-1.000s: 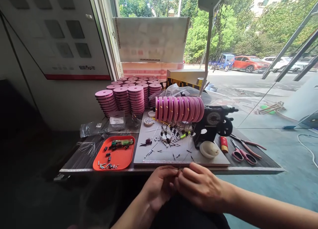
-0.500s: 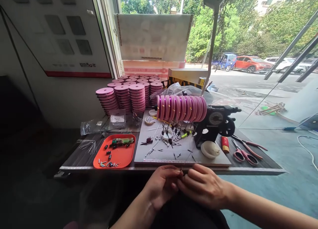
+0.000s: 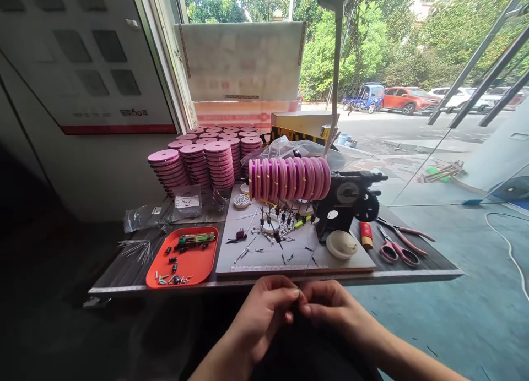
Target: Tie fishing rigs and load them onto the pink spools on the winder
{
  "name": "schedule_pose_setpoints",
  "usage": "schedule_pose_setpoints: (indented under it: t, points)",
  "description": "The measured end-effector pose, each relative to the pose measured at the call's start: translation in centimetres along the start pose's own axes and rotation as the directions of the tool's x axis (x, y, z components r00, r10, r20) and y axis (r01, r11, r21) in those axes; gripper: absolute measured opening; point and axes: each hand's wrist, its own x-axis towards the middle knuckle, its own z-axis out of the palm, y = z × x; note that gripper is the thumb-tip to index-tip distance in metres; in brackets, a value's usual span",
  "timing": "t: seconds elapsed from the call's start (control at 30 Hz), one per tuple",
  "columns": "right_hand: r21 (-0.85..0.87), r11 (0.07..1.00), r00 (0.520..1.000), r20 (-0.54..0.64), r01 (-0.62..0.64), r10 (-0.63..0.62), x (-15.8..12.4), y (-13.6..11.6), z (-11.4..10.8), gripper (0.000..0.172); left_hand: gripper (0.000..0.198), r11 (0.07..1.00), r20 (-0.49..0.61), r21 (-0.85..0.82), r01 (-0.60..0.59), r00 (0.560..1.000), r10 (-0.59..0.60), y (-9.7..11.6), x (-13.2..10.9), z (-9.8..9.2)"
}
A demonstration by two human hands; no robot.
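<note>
My left hand is closed in a pinch, thumb against forefinger, just in front of the table edge. Its fingertips meet those of my right hand, which is pinched too. Whatever they hold between them is too small to make out. Beyond the hands lies a pale board with small dark pieces and white beads scattered over it. Above the board, a row of pink spools sits on the shaft of a black hand-geared winder. Short dark pieces hang on threads below the spools.
An orange tray with small parts and a green-labelled tube stands left. Stacks of pink spools fill the back left. To the right are a white bowl, a red thread reel, scissors and pliers.
My right hand has turned, its fingers less curled over and now pinching at the left fingertips. The dark tip that stuck up between the hands no longer shows. The view has shifted slightly right.
</note>
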Motion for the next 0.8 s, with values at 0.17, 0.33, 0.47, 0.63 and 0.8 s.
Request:
schedule_pose_setpoints:
  t: [0.17,0.33,0.47,0.63,0.8]
  points:
    - [-0.485,0.807,0.933,0.052,0.336,-0.357,-1.4,-1.8,1.1,0.022,0.011,0.675,0.007,0.603,-0.425,0.849,0.528,-0.4,-0.2,-0.2]
    - [-0.575,0.671,0.872,0.18,0.469,-0.455,-1.1,-3.2,1.6,0.026,0.011,0.532,0.06,0.687,-0.495,0.768,0.637,-1.3,-0.4,-0.7]
    - [-0.592,0.642,0.861,0.206,0.487,-0.464,-0.8,-4.1,1.5,0.03,0.01,0.566,0.076,0.643,-0.516,0.779,0.623,-1.4,-0.5,-0.7]
    - [-0.552,0.764,0.941,0.146,0.334,-0.306,0.8,-6.8,1.1,0.019,0.012,0.417,0.099,0.734,-0.536,0.692,0.715,-1.6,-0.6,-0.7]
    - [-0.433,0.894,0.992,0.099,0.113,-0.078,5.9,-9.0,0.2,0.01,0.019,0.045,0.217,0.861,-0.507,0.444,0.869,-2.4,0.2,-1.5]
